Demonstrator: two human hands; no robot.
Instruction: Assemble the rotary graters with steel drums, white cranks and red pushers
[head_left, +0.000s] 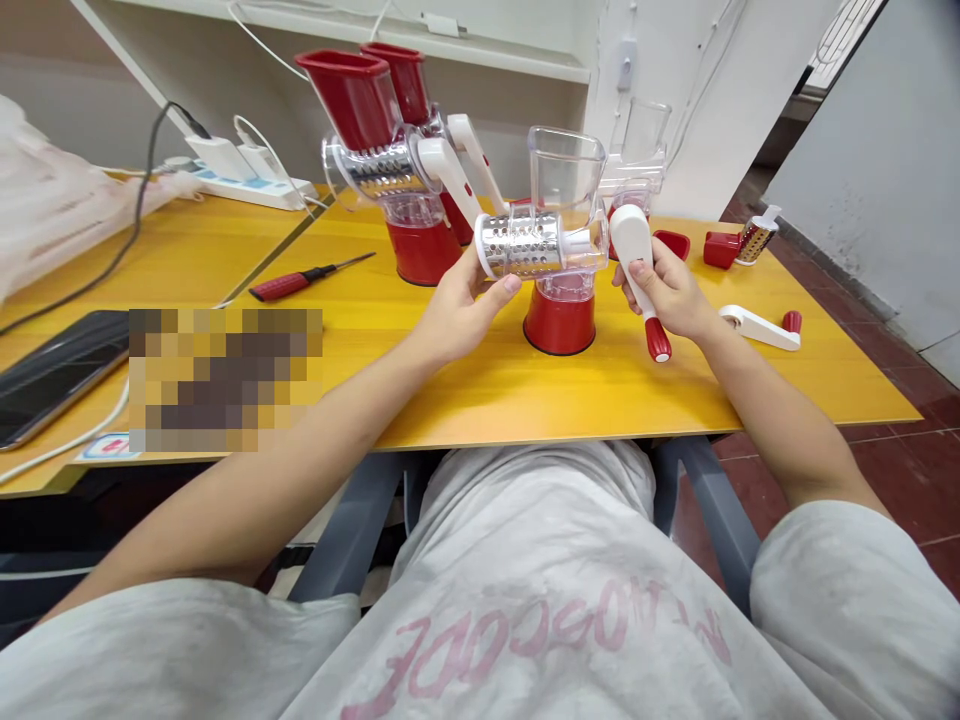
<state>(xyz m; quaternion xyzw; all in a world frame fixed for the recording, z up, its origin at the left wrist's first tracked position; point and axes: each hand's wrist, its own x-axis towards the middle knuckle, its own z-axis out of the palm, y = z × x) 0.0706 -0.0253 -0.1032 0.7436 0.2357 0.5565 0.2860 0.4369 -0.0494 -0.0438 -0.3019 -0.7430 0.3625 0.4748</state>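
Note:
A rotary grater [568, 180] with a clear hopper and a red base stands in front of me. My left hand [469, 305] grips a perforated metal grating drum [523, 245] by its white rim, the drum's white shaft pointing into the clear housing from the left. On the other side, my right hand [667, 285] is closed around a white crank handle [636, 255] with a red knob, held upright against the housing's right side. Whether crank and shaft are joined cannot be seen.
Two assembled graters with red pushers [352, 95] stand behind to the left. Farther right are a clear grater body [636, 165], a small drum [756, 238], a red pusher [721, 250] and a loose crank [761, 327]. A screwdriver [300, 280], phone [60, 365] and power strip [251, 185] lie left.

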